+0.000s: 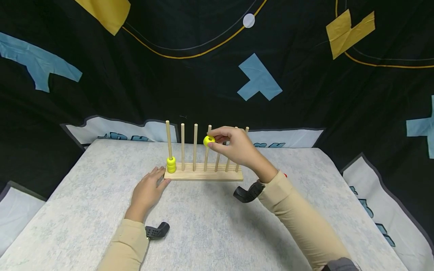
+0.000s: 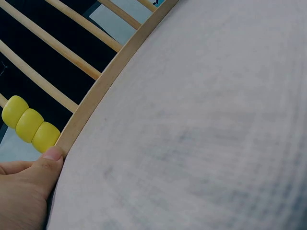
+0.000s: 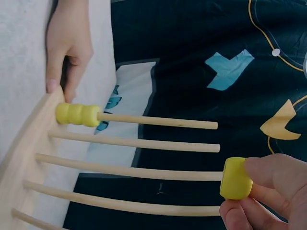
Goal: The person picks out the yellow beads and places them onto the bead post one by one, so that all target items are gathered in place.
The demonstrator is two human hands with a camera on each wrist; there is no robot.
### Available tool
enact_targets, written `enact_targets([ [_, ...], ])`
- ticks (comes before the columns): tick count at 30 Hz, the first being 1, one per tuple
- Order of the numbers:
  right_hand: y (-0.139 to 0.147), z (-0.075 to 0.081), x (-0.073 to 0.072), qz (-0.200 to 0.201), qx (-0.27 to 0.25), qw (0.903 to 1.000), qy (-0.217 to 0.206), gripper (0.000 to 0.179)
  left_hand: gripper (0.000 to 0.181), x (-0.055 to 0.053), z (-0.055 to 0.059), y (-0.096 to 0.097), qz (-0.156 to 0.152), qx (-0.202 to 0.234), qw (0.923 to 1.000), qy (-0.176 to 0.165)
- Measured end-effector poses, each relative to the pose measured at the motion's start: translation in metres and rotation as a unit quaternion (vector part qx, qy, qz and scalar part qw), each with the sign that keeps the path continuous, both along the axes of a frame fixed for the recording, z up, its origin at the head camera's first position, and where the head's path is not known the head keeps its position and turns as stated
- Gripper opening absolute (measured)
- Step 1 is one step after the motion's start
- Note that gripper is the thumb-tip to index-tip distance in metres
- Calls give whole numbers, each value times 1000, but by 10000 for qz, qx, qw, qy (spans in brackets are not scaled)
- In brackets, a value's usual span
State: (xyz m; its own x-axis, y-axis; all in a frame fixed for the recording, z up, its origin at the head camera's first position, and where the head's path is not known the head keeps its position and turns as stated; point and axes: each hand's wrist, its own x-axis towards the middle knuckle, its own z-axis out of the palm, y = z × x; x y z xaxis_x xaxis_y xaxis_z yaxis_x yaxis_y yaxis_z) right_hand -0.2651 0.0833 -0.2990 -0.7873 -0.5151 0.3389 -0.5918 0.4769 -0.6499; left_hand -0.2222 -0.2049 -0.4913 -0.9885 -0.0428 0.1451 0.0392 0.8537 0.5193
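A wooden peg rack (image 1: 203,176) with a row of upright pegs stands on the table. Three yellow beads (image 1: 171,165) are stacked at the foot of its leftmost peg, also visible in the left wrist view. My left hand (image 1: 146,192) grips the left end of the rack's base, its thumb on the front edge and fingers behind. Up by the pegs, my right hand (image 1: 235,146) pinches another yellow bead (image 3: 236,178) between thumb and fingers. That bead's hole faces up in the head view, with no peg through it. The right hand partly hides the pegs on the right.
The rack stands near the far edge of the pale, mottled table (image 1: 203,226). Behind hangs a black cloth (image 1: 190,86) with blue and yellow shapes. A small red thing (image 1: 285,175) shows past the right sleeve, mostly hidden.
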Motion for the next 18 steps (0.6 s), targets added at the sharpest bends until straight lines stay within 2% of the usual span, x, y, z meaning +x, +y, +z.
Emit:
enact_targets([
  [12, -20, 20, -19, -163, 150, 9991, 359, 36, 58, 0, 0, 0, -15, 0, 10000, -19],
  [18, -32, 27, -29, -264, 304, 9986, 337, 38, 58, 0, 1, 0, -23, 13, 10000, -27],
])
